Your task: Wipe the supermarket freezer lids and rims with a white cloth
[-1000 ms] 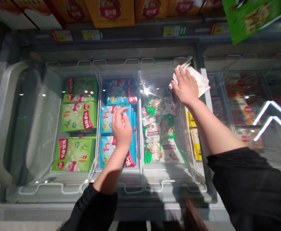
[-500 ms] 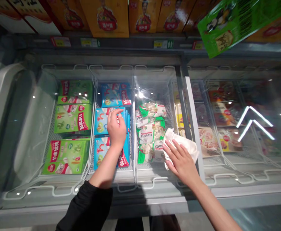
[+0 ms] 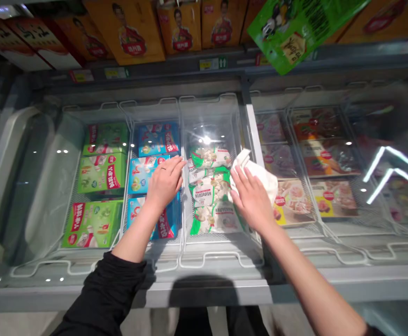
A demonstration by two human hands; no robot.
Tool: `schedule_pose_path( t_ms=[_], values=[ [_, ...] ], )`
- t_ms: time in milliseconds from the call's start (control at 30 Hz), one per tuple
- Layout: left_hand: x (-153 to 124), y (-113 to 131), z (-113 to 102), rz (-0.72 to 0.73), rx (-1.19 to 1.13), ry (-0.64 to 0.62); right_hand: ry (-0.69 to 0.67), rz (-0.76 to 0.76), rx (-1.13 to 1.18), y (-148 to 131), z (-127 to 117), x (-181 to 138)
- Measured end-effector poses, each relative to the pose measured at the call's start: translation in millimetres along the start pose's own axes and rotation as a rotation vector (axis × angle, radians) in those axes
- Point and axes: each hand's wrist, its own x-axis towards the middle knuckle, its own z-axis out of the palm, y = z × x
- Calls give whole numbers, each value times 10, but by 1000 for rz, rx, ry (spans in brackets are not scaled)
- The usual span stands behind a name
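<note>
My right hand (image 3: 252, 198) lies flat on a white cloth (image 3: 256, 171), pressing it against the sliding glass lid (image 3: 210, 121) of a chest freezer, close to the lid's grey frame bar (image 3: 253, 135). My left hand (image 3: 164, 181) rests flat on the same glass with its fingers stretched out, holding nothing. Under that hand lie blue food boxes (image 3: 156, 139). Between my hands, under the glass, are green and white bags of frozen food (image 3: 210, 191).
Green boxes (image 3: 100, 172) fill the left wire basket. More frozen packs (image 3: 315, 158) lie under the right-hand lid. Yellow cartons (image 3: 130, 32) and a green package (image 3: 294, 28) sit on the shelf above. The freezer's grey front rim (image 3: 204, 289) runs along the bottom.
My right hand with the cloth swept from the far end of the lid down to the near part, then back up a little. My left hand flattened on the glass.
</note>
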Motion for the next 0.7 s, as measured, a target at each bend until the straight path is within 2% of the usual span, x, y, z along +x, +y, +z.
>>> schedule_pose_path(
  t_ms=[100, 167, 233, 267, 333, 400, 500, 567, 633, 700],
  values=[
    [-1, 34, -5, -16, 56, 12, -18, -43, -31, -115, -24, -981],
    [7, 31, -17, -48, 61, 0, -26, -73, -39, -112, -43, -1483],
    [31, 26, -27, -70, 58, -28, -31, -101, -26, -55, -50, -1734],
    [45, 30, -29, -79, 57, -42, -34, -113, -12, -13, -48, -1749],
    [63, 72, -16, -95, 56, -60, -36, -126, 19, 86, -38, -1571],
    [43, 188, 24, -132, 49, -51, -27, -112, 51, 192, -36, -1173],
    [-67, 532, 138, -223, 39, -13, -12, -42, 108, 324, -68, -430],
    [-152, 837, 235, -272, 33, -5, -11, 10, 159, 374, -102, -55],
    [-185, 1139, 330, -301, 17, 5, -4, 63, 210, 381, -125, 78],
    [-115, 1393, 411, -291, -13, 11, 6, 99, 249, 342, -120, -74]
  ],
)
